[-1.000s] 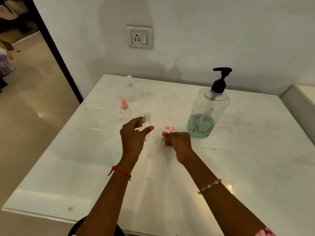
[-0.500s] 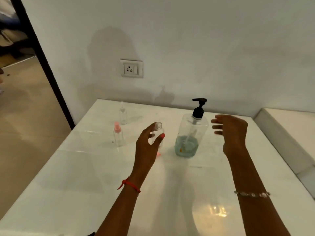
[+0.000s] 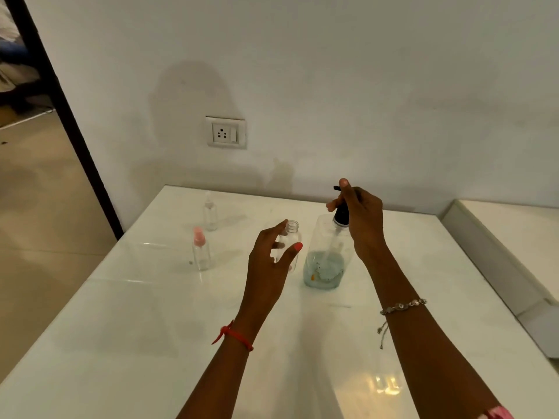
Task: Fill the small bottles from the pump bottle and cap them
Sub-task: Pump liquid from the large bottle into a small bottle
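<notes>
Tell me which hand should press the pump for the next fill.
Right. The right hand grips the black pump head of the pump bottle, one finger on top. The left hand holds the uncapped small bottle beside it, so it is probably best kept steadying that.
</notes>
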